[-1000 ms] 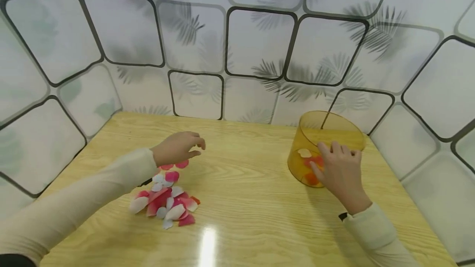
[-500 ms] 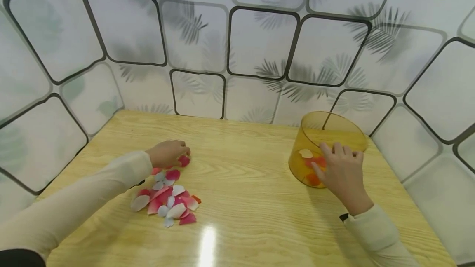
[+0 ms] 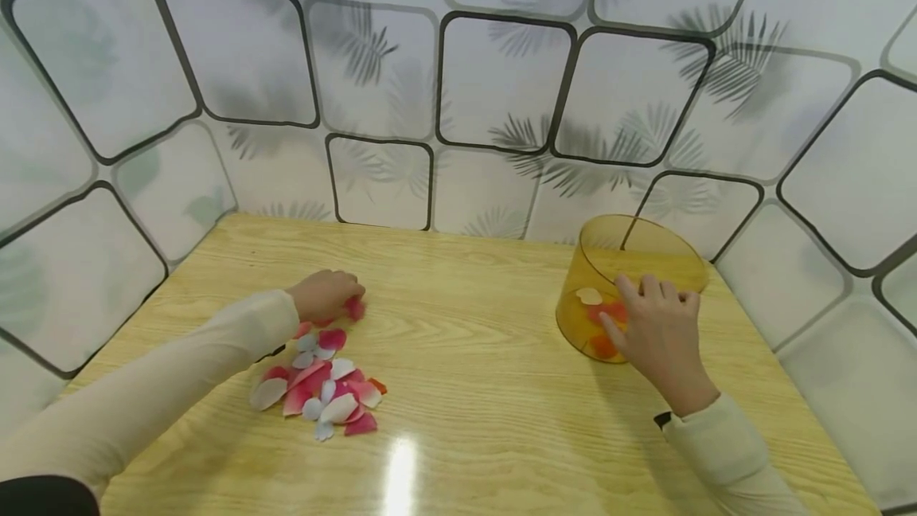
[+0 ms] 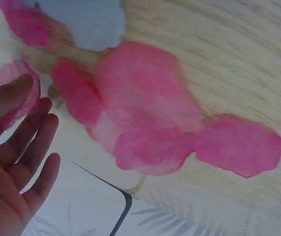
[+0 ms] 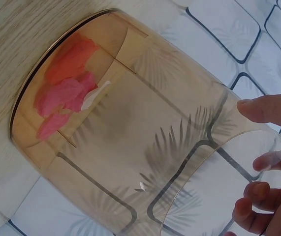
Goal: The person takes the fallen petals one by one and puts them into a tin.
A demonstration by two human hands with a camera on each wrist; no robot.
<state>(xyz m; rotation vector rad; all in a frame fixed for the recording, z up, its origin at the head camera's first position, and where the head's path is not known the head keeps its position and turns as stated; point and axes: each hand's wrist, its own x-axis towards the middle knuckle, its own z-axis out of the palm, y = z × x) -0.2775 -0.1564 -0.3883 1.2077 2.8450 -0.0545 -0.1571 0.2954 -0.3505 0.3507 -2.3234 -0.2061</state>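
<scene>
My left hand is low over the far end of a petal pile on the table's left side. In the left wrist view, its thumb and fingers pinch a pink petal, with several pink petals lying beside it. At the right, my right hand grips the rim of a clear amber cylindrical container. The right wrist view shows the thumb outside its wall and the curled fingers inside the rim. A few red, pink and white petals lie at the container's bottom.
The wood-grain table carries a bright light reflection near its front. A patterned white backdrop rises behind and along both sides. The container stands near the table's back right corner.
My left hand has come down and slightly left onto the far petals, and its fingers have closed on a pink one. The right hand and the container stay put.
</scene>
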